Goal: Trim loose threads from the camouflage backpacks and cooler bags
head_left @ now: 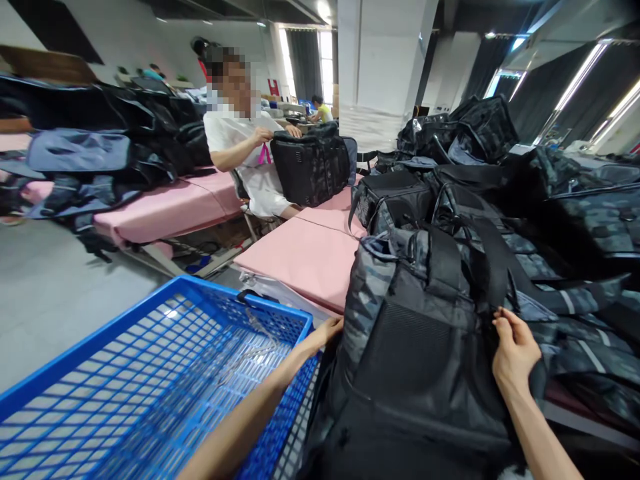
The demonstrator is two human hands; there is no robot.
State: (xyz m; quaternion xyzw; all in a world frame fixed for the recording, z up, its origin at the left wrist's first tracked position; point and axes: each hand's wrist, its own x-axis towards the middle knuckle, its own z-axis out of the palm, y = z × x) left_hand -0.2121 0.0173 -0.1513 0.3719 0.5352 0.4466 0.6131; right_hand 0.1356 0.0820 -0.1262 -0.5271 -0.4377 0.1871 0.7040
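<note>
A black and grey camouflage backpack stands upright right in front of me, its mesh-covered panel facing me and its straps at the top. My left hand reaches to the backpack's left side, where the fingers are hidden behind the fabric. On the other side, my right hand is closed in a pinch at the backpack's right edge, near a dark strap. What lies between those fingertips is too small to make out.
A large blue plastic crate stands at my left. Pink-covered tables run ahead, with a pile of camouflage bags at the right. Across the table, a seated person in white handles another black bag. A white pillar rises behind.
</note>
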